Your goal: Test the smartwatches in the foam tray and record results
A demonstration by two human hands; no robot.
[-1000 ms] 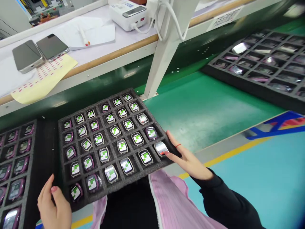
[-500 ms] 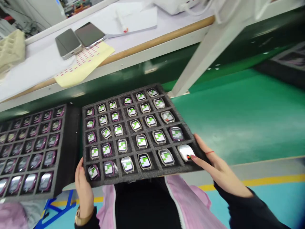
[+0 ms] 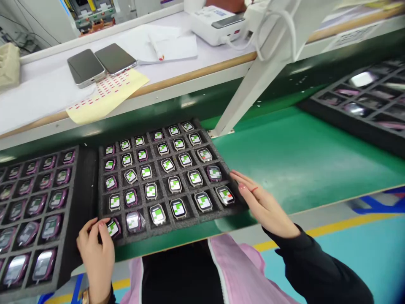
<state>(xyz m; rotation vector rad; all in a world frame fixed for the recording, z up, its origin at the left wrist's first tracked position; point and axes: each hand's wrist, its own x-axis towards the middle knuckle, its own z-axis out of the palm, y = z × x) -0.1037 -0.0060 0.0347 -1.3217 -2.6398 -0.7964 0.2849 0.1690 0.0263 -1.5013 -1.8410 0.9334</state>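
A dark foam tray (image 3: 218, 213) full of small smartwatches (image 3: 178, 207) with green-and-white screens lies on the green conveyor belt (image 3: 294, 156) in front of me. My left hand (image 3: 95, 249) grips its near left corner, thumb over a watch cell. My right hand (image 3: 264, 204) rests against the tray's right edge, fingers stretched along the foam and slightly curled. A red thread shows on one finger.
A second foam tray (image 3: 79, 185) of purple watches sits tight against the left. Another tray (image 3: 357, 105) lies far right on the belt. Behind, a white shelf carries two phones (image 3: 101, 63), a yellow sticker sheet (image 3: 104, 95) and a white device (image 3: 218, 25). A white post (image 3: 253, 88) stands mid-belt.
The tray has been set down flat on the belt, further from me. My left hand shifted to its near left corner and my right hand slid off the corner watch to the tray's edge.
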